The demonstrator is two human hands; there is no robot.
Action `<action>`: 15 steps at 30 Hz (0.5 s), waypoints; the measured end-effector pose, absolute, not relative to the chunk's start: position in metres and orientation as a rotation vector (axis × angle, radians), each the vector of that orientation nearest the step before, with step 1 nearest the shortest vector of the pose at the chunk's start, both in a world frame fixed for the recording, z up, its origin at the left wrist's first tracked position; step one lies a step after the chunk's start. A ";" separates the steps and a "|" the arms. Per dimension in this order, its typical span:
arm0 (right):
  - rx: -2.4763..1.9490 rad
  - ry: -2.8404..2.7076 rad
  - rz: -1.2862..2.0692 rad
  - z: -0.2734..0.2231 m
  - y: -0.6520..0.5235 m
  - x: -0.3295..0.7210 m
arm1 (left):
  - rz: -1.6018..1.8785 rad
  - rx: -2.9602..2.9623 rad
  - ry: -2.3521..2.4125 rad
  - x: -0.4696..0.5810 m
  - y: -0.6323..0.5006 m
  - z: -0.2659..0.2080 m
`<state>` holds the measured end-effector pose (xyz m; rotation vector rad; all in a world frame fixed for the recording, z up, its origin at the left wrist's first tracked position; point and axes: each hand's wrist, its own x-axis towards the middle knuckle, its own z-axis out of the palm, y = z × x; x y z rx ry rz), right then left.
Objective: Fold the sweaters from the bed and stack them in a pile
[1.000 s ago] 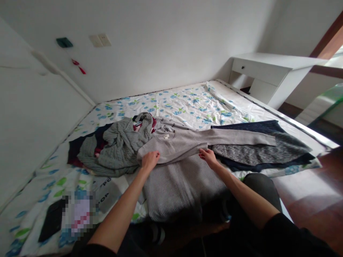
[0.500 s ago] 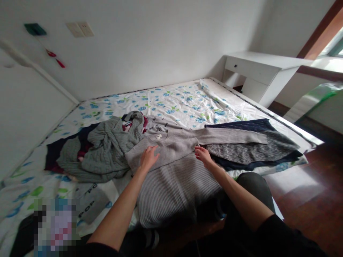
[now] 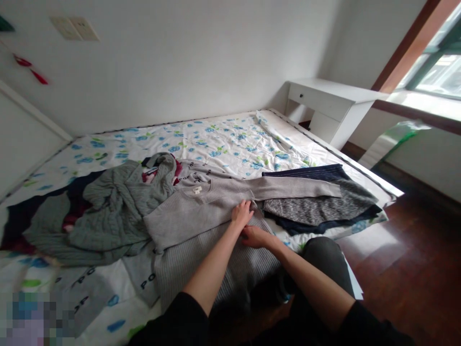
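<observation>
A grey ribbed sweater (image 3: 216,262) lies on the bed, its lower part hanging toward my lap. One sleeve is laid across its chest; the other sleeve (image 3: 298,186) stretches right over a pile of folded clothes. My left hand (image 3: 242,213) rests on the sweater near the base of that outstretched sleeve, fingers extended. Just below it, close to the left wrist, my right hand (image 3: 256,237) has its fingers curled against the sweater's right side, seemingly gripping the knit; the fingertips are partly hidden.
To the left lies a rumpled green-grey cable-knit garment (image 3: 111,216) over dark clothing. A folded speckled grey garment (image 3: 324,204) sits right, on dark blue cloth. Beneath everything is a floral sheet (image 3: 212,139). A white desk (image 3: 324,98) stands beyond the bed's right corner.
My left hand has moved right across the sweater from its left side to the right. My right hand has shifted down and inward, its fingers now curled. The view has turned slightly right.
</observation>
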<state>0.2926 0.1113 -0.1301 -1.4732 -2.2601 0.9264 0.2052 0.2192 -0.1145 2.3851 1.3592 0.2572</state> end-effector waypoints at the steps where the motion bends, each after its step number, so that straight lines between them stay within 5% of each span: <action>1: -1.449 -2.281 0.939 -0.129 0.113 0.295 | 0.292 2.334 1.373 0.209 0.224 -0.115; 15: -1.640 -2.095 1.036 -0.123 0.114 0.289 | 0.571 2.079 1.643 0.031 0.297 -0.032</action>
